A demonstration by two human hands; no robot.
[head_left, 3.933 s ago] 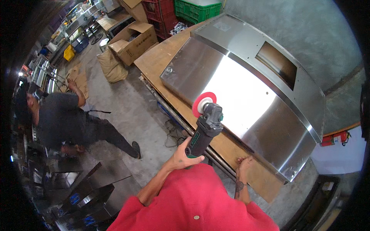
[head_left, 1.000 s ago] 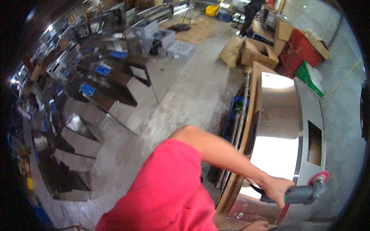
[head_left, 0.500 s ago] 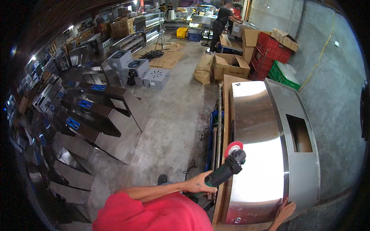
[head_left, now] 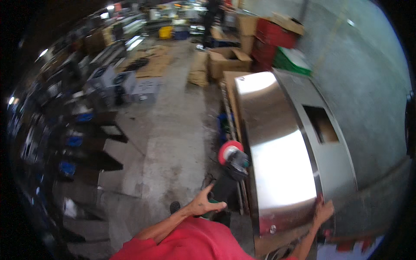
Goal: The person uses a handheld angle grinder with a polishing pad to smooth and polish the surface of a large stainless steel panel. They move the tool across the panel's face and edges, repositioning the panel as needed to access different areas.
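Observation:
My left hand [head_left: 203, 205] is closed round the dark body of an angle grinder [head_left: 227, 185], which points away from me with its red disc [head_left: 224, 151] uppermost. The grinder hangs just left of a long, shiny stainless steel cabinet [head_left: 284, 173] and its disc does not touch the metal. At the cabinet's near right part, my right hand [head_left: 323, 212] grips the raised edge, its fingertips partly hidden. A rectangular opening [head_left: 320, 124] is cut in the duller panel along the right side.
Cardboard [head_left: 264, 245] lies under the cabinet, and a concrete wall [head_left: 368, 86] runs along the right. Dark metal housings [head_left: 91, 158] stand in rows at left. Beyond the cabinet are a cardboard box [head_left: 227, 65], red crates [head_left: 264, 45], a green crate [head_left: 292, 62] and another person [head_left: 211, 24].
My left hand has drawn the grinder left, from over the cabinet's edge to beside it. The whole view has shifted and blurred. My right hand stays at the cabinet's edge.

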